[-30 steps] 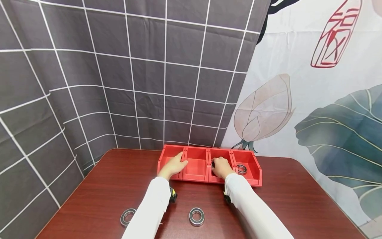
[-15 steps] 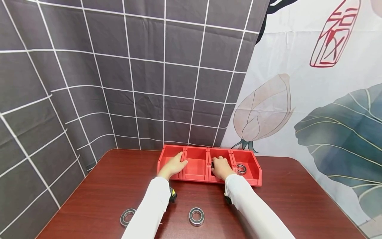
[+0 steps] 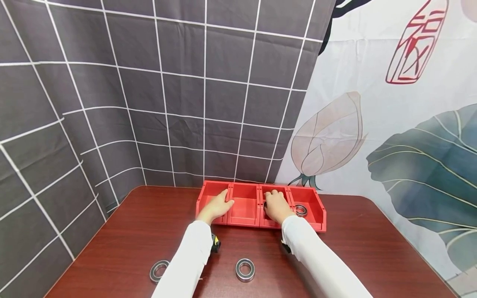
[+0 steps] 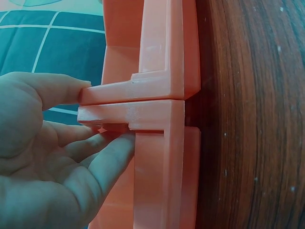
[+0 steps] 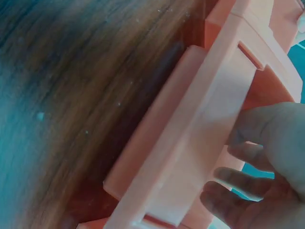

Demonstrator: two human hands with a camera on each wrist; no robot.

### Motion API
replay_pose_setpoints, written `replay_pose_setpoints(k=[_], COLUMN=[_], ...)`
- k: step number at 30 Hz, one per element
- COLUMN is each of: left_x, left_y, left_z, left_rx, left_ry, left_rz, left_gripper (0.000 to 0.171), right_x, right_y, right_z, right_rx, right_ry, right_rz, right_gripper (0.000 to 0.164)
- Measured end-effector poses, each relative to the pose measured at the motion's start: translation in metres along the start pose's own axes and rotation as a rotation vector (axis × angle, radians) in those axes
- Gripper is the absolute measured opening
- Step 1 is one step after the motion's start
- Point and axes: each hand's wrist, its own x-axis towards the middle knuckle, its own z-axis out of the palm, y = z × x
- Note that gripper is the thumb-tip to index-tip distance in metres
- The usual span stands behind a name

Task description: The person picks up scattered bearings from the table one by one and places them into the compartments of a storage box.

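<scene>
Four-in-a-row style red plastic bins stand side by side at the table's back. My left hand (image 3: 217, 207) pinches the adjoining side walls (image 4: 128, 112) of the two leftmost bins, thumb on one side and fingers on the other. My right hand (image 3: 277, 207) reaches into the third bin (image 3: 265, 222), its fingers (image 5: 245, 181) loosely bent with nothing seen between them. The dark edge of a ring-shaped part (image 3: 265, 204) shows beside that hand, mostly hidden by it. A ball bearing (image 3: 301, 215) lies in the rightmost bin (image 3: 316, 225).
Two more ball bearings lie on the brown table (image 3: 149, 231) nearer to me: one bearing (image 3: 245, 279) in the middle, another bearing (image 3: 153, 273) partly covered by my left sleeve (image 3: 186, 260). A grey gridded cloth (image 3: 179, 124) hangs right behind the bins.
My right hand has lifted slightly and shifted toward the back of the third bin, its fingers looser. The left hand stays on the bin walls.
</scene>
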Motion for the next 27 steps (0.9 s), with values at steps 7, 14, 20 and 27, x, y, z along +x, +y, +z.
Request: replay_pose_setpoints(k=[7, 14, 20, 27], left_x=[-0.002, 0.000, -0.001, 0.000], left_y=[0.000, 0.000, 0.000, 0.000], left_z=[0.000, 0.001, 0.001, 0.001], left_rx=[0.010, 0.005, 0.021, 0.008], left_ry=[0.004, 0.008, 0.006, 0.001], left_rz=[0.007, 0.004, 0.006, -0.004], left_gripper=[0.067, 0.067, 0.067, 0.069], right_x=[-0.001, -0.003, -0.003, -0.006], right_y=[0.003, 0.011, 0.024, 0.036], right_z=[-0.008, -0.015, -0.012, -0.016], right_rx=[-0.033, -0.043, -0.048, 0.033], right_ry=[0.089, 0.132, 0.139, 0.123], right_rz=[0.026, 0.026, 0.068, 0.146], right_gripper=[0.041, 0.041, 0.053, 0.063])
